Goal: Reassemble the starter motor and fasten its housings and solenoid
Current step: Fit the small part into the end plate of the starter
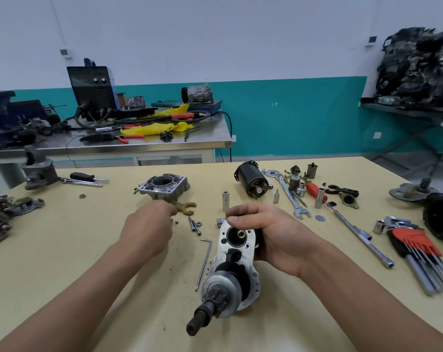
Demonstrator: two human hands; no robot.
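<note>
Two-handed operation. Gripped round its plate by the right hand [273, 237]: starter motor assembly [236, 252], held over the table [63, 275] with pinion shaft [205, 313] pointing back at the person and open bore facing up — so held, probably, to keep the mating face exposed for the next part. Pinched at its stem by the left hand [149, 224]: brown shift fork [182, 206], lying just in front of the aluminium housing [164, 186]. Likely step in hand: fetching the fork for seating behind the pinion. Laid between both hands for later fastening — long bolts [195, 224] and hex key [204, 260]. Set well apart at the rear: black motor body [250, 181]. Keep the assembly steady while lifting the fork.
</note>
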